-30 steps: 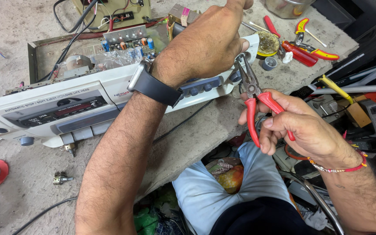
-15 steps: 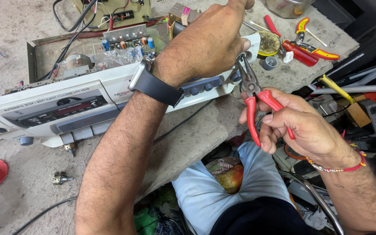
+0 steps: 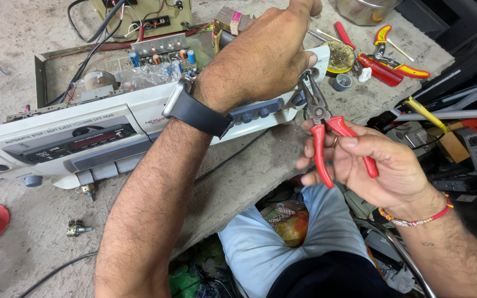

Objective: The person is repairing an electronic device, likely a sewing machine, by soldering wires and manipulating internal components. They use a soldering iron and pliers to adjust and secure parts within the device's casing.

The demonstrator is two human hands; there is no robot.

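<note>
pliers: I see red-handled needle-nose pliers (image 3: 327, 129) centre-right of frame, nose up and slightly left, handles down toward lower right; long axis close to vertical, a bit tilted.
pliers tip: nose sits at the right end of the cassette player (image 3: 84, 140), just under the left thumb; can't tell exactly what the tips bite on, too small.
right hand: my right hand (image 3: 382, 165) is wrapped on both red handles, fingers curled closed round them, thumb on the outer handle.
left hand: my left hand (image 3: 260, 58) lies over the player's right end, upper centre of frame, fingers clamped down on the housing, dark watch (image 3: 194, 110) at the wrist.
player: long white body runs from far left to upper centre-right, rising slightly to the right; front panel faces me, lid off, circuit board (image 3: 155, 60) exposed behind it.
counter: grey rough counter (image 3: 40, 221); its near edge runs diagonally from lower centre up to the right, directly below the pliers.
open room: handles hang past the counter edge over my lap, free there. Right of the nose is crowded: red and yellow hand tools (image 3: 393, 58), small solder tin (image 3: 340, 55).
loose parts: small potentiometer (image 3: 77, 229) lower left, well apart from both hands.
</note>
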